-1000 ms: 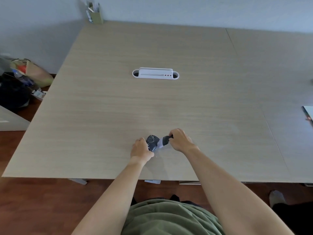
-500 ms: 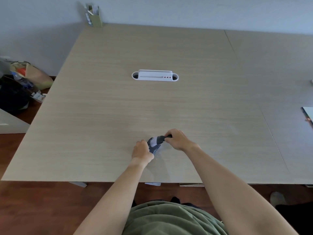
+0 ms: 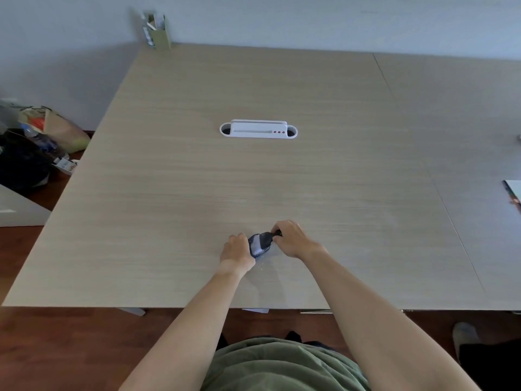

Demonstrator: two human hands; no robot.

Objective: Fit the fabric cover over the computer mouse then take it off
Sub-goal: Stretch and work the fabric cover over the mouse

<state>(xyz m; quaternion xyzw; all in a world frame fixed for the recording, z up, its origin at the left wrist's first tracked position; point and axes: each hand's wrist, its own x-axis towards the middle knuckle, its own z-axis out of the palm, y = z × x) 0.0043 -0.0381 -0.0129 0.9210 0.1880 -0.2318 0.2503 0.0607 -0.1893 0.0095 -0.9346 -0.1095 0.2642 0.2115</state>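
Note:
A small computer mouse, pale on top, lies between my hands on the near part of the wooden table. A dark fabric cover wraps its far end and edges. My left hand grips the mouse's left side. My right hand pinches the cover's dark edge at the far right end. Most of the mouse's body is hidden by fabric and fingers.
A white cable-port tray sits in the table's middle. A green box of items stands at the far left corner. Bags lie on the floor at left. A paper's edge shows at the right.
My hands have drawn closer together and shifted slightly away from me. The dark cover now lies further over the mouse, with less pale surface showing.

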